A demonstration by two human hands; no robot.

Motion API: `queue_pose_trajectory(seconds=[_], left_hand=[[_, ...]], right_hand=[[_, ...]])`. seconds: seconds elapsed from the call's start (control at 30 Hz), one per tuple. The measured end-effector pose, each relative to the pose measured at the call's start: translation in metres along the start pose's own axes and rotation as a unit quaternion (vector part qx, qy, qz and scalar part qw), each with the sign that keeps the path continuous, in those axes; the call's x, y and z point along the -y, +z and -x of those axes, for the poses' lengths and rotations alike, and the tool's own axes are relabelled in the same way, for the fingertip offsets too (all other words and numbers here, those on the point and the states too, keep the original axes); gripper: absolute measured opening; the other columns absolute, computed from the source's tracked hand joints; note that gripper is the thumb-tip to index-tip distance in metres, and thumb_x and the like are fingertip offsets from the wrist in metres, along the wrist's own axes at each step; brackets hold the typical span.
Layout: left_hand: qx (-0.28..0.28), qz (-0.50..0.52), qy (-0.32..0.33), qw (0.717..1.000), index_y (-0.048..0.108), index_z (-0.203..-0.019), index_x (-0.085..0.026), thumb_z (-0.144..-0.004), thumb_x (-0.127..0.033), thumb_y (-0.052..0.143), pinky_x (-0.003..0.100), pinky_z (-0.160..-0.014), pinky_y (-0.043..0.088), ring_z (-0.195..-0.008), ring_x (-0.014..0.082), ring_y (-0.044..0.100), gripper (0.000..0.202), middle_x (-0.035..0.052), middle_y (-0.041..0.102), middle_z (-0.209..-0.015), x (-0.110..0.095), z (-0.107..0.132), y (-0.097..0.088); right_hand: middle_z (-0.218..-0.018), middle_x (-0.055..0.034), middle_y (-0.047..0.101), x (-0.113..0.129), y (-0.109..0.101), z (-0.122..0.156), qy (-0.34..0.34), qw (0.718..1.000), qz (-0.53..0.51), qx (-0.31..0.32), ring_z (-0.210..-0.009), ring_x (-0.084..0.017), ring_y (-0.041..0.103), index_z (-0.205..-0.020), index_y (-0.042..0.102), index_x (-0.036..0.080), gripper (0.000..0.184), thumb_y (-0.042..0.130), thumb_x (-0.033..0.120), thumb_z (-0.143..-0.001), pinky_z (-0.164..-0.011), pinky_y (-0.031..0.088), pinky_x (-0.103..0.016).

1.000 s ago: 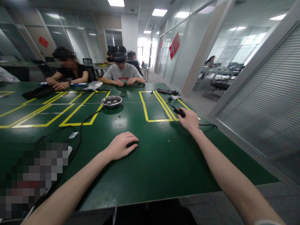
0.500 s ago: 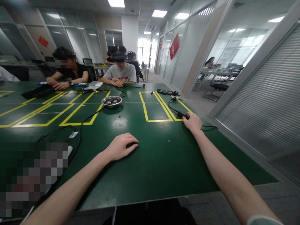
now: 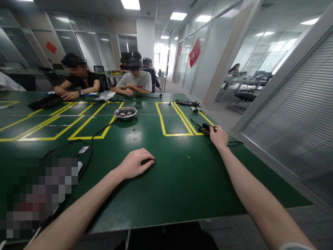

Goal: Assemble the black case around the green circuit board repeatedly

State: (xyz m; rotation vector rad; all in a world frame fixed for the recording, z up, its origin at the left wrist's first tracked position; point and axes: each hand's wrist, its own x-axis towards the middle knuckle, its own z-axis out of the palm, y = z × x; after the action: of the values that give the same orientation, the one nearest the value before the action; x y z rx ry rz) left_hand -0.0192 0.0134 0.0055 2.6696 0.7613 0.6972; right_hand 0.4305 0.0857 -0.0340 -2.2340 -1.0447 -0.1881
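Note:
My left hand [image 3: 135,163] lies on the green table [image 3: 169,194]. Its fingers are bent, and a dark gap shows between thumb and forefinger, with no object visible in it. Farther off at the right, my right hand [image 3: 219,136] grips the end of a small black corded device [image 3: 205,129] with gold-coloured marks. The device rests at the near end of a yellow-taped rectangle. A black cable [image 3: 194,120] runs from it to a round black end piece [image 3: 195,110], and another cable [image 3: 236,142] shows to the right of the wrist.
A metal bowl [image 3: 125,113] holds several small metal parts. Black folded gear [image 3: 187,103] lies at the far right edge. Yellow tape [image 3: 164,119] marks rectangles. A long cable [image 3: 91,139] crosses the left side, near a blurred-out area. Two people sit across the table.
My right hand has shifted slightly on the black device, whose gold-marked face now shows more. The left hand stays in place. Across the table, one person's hand has risen towards the other forearm.

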Motion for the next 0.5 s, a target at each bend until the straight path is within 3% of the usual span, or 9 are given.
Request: queue_pose_trajectory(seconds=[0.13, 0.27, 0.37, 0.5], left_hand=[[0.001, 0.000, -0.002, 1.000, 0.075, -0.103, -0.021, -0.101, -0.028, 0.056, 0.034, -0.088, 0.056, -0.097, 0.0208, 0.071, 0.020, 0.0052, 0.079, -0.102, 0.001, 0.000, 0.001], [-0.003, 0.005, -0.003, 1.000, 0.075, -0.103, -0.022, -0.101, -0.029, 0.056, 0.035, -0.089, 0.057, -0.096, 0.0207, 0.071, 0.021, 0.0054, 0.079, -0.101, 0.001, 0.000, 0.001], [-0.002, 0.007, -0.003, 1.000, 0.076, -0.103, -0.022, -0.101, -0.030, 0.055, 0.035, -0.090, 0.057, -0.097, 0.0208, 0.071, 0.022, 0.0057, 0.079, -0.101, 0.000, 0.001, 0.000], [-0.004, 0.006, -0.004, 1.000, 0.075, -0.102, -0.021, -0.101, -0.031, 0.055, 0.035, -0.089, 0.057, -0.097, 0.0209, 0.071, 0.022, 0.0055, 0.079, -0.101, 0.000, 0.001, 0.000]], right_hand=[[-0.107, -0.0204, 0.075, -0.002, 0.000, -0.001, 0.002, 1.000, -0.009, -0.007, -0.102, -0.035, 0.070, -0.136, 0.067, 0.016, 0.054, 0.041, 0.046, -0.100, -0.088, 0.053, -0.043], [-0.115, -0.0188, 0.072, 0.000, -0.002, 0.003, -0.020, 0.999, -0.014, -0.024, -0.105, -0.034, 0.069, -0.144, 0.059, 0.016, 0.061, 0.052, 0.049, -0.093, -0.087, 0.054, -0.042], [-0.123, -0.0154, 0.068, 0.005, -0.006, 0.006, -0.049, 0.999, 0.002, -0.013, -0.102, -0.031, 0.069, -0.128, 0.071, 0.019, 0.056, 0.065, 0.052, -0.083, -0.085, 0.055, -0.039], [-0.109, -0.0143, 0.071, 0.008, -0.011, 0.007, -0.051, 0.999, 0.013, 0.016, -0.095, -0.031, 0.070, -0.103, 0.081, 0.019, 0.045, 0.073, 0.053, -0.076, -0.078, 0.055, -0.037]])
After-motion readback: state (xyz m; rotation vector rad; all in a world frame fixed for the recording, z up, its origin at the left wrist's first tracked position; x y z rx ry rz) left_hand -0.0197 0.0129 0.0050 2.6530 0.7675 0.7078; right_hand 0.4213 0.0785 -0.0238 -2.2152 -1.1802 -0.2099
